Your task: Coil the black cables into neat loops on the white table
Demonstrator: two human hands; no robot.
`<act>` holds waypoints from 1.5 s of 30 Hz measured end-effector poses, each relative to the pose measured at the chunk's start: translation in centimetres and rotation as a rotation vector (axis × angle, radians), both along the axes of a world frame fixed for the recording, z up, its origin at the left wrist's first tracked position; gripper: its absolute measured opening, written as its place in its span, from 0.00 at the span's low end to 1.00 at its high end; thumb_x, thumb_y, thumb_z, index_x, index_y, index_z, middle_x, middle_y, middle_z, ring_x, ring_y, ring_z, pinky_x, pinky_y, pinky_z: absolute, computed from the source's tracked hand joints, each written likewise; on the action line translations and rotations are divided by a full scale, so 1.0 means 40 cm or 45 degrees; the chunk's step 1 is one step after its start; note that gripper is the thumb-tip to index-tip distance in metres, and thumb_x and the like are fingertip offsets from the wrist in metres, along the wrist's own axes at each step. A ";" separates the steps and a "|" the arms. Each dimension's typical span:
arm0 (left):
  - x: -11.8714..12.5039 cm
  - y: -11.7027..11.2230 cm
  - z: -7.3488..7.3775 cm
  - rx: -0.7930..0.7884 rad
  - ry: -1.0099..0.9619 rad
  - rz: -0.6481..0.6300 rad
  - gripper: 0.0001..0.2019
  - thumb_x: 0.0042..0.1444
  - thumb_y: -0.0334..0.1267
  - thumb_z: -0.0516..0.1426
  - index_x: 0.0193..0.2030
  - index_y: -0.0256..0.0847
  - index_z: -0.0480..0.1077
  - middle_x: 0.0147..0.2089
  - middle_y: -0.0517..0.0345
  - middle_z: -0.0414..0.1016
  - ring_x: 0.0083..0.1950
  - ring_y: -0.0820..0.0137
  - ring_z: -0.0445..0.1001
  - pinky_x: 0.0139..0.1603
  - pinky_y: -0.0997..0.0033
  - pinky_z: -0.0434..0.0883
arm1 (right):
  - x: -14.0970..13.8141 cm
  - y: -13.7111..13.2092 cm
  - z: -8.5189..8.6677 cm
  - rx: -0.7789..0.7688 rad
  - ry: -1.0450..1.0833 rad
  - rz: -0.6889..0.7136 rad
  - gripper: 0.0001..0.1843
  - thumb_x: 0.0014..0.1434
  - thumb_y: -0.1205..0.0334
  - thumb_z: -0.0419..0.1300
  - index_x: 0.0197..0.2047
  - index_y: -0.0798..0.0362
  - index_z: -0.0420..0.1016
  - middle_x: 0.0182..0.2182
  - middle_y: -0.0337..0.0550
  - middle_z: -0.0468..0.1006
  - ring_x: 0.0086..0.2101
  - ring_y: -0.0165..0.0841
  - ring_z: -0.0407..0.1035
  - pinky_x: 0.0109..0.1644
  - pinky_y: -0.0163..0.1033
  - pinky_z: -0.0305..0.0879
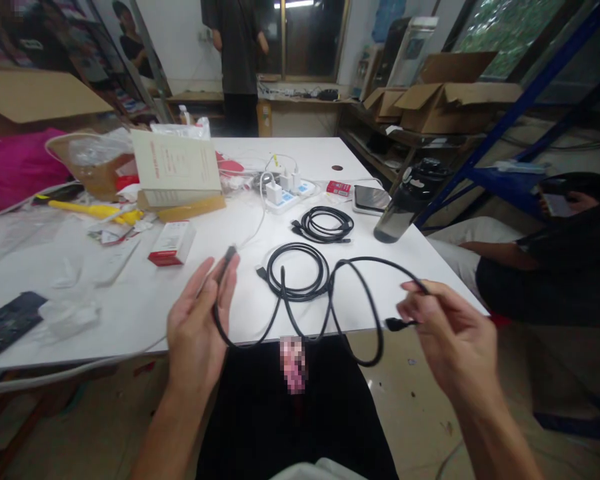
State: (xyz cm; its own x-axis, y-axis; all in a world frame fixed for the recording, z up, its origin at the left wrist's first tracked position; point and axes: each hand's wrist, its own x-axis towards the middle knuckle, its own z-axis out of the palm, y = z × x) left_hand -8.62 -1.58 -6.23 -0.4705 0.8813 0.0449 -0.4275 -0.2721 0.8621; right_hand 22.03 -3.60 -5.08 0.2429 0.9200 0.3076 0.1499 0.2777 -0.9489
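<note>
A long black cable (300,283) lies in loose loops at the near edge of the white table (145,293) and hangs over it. My left hand (200,327) holds one end of it, the plug sticking up between my fingertips. My right hand (445,330) pinches the other end, with the connector pointing left below my fingers. A second black cable (325,225), neatly coiled, rests farther back on the table, untouched.
A white power strip with chargers (287,193), a small red-and-white box (174,243), a phone (370,198) and a dark bottle (405,203) stand on the table. Clutter fills its left side. A person (540,260) sits at the right; another stands at the back.
</note>
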 end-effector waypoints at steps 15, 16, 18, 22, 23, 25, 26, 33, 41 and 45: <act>0.015 0.016 0.056 -0.127 0.000 -0.571 0.22 0.58 0.41 0.73 0.60 0.47 0.84 0.61 0.48 0.85 0.68 0.50 0.80 0.63 0.60 0.83 | -0.315 0.032 0.020 0.294 -1.245 0.891 0.09 0.78 0.59 0.55 0.57 0.53 0.65 0.48 0.50 0.79 0.45 0.42 0.78 0.46 0.45 0.76; 0.014 0.023 0.058 -0.092 0.013 -0.567 0.22 0.58 0.41 0.72 0.59 0.48 0.84 0.60 0.50 0.86 0.67 0.51 0.81 0.63 0.60 0.83 | -0.314 0.038 0.027 0.326 -1.329 0.873 0.07 0.78 0.61 0.54 0.55 0.54 0.66 0.45 0.49 0.79 0.41 0.41 0.78 0.42 0.44 0.74; 0.018 0.044 0.057 -0.032 0.055 -0.546 0.20 0.60 0.41 0.71 0.59 0.49 0.84 0.59 0.50 0.86 0.64 0.52 0.83 0.63 0.58 0.83 | -0.313 0.059 0.033 0.406 -1.487 0.807 0.07 0.76 0.64 0.54 0.54 0.54 0.66 0.42 0.47 0.79 0.35 0.39 0.76 0.36 0.43 0.70; 0.025 0.103 0.022 0.084 0.196 -0.406 0.18 0.61 0.40 0.70 0.57 0.46 0.84 0.62 0.48 0.84 0.65 0.54 0.82 0.70 0.54 0.78 | -0.304 0.132 -0.001 0.527 -1.720 0.715 0.07 0.77 0.64 0.54 0.55 0.53 0.67 0.42 0.46 0.79 0.34 0.37 0.76 0.35 0.41 0.66; 0.021 0.119 0.003 0.089 0.255 -0.346 0.17 0.62 0.41 0.70 0.58 0.45 0.84 0.63 0.48 0.84 0.65 0.55 0.82 0.71 0.54 0.77 | -0.300 0.152 -0.019 0.547 -1.768 0.712 0.06 0.78 0.63 0.53 0.55 0.53 0.67 0.43 0.46 0.78 0.36 0.37 0.76 0.38 0.42 0.68; 0.004 0.149 -0.044 0.051 0.437 -0.221 0.17 0.65 0.44 0.68 0.58 0.44 0.83 0.62 0.48 0.84 0.64 0.57 0.82 0.71 0.54 0.75 | -0.291 0.189 -0.061 0.590 -1.848 0.715 0.10 0.81 0.58 0.51 0.53 0.54 0.69 0.44 0.48 0.78 0.40 0.38 0.76 0.44 0.44 0.70; -0.007 0.162 -0.072 0.020 0.557 -0.170 0.17 0.67 0.47 0.67 0.58 0.43 0.83 0.61 0.47 0.84 0.63 0.57 0.82 0.70 0.54 0.75 | -0.287 0.204 -0.082 0.605 -1.875 0.720 0.12 0.81 0.56 0.50 0.52 0.54 0.70 0.44 0.49 0.78 0.42 0.40 0.75 0.47 0.45 0.70; -0.047 0.190 -0.222 -0.076 1.268 -0.142 0.22 0.72 0.52 0.60 0.64 0.42 0.75 0.63 0.42 0.80 0.64 0.54 0.79 0.71 0.46 0.73 | -0.266 0.235 -0.174 0.625 -1.831 0.682 0.18 0.78 0.46 0.54 0.53 0.53 0.73 0.50 0.52 0.75 0.50 0.44 0.70 0.51 0.48 0.69; -0.030 0.168 -0.206 0.057 1.543 -0.321 0.26 0.73 0.47 0.59 0.74 0.48 0.64 0.71 0.44 0.68 0.76 0.54 0.68 0.79 0.46 0.65 | -0.251 0.276 -0.198 0.527 -1.846 0.644 0.31 0.76 0.35 0.50 0.51 0.57 0.73 0.43 0.50 0.78 0.40 0.40 0.75 0.41 0.43 0.66; -0.027 0.183 -0.218 0.067 1.421 -0.355 0.27 0.74 0.49 0.57 0.76 0.48 0.62 0.73 0.44 0.65 0.74 0.56 0.69 0.74 0.49 0.71 | -0.246 0.302 -0.210 0.620 -1.761 0.792 0.30 0.79 0.37 0.48 0.47 0.57 0.74 0.38 0.46 0.79 0.33 0.34 0.74 0.37 0.40 0.59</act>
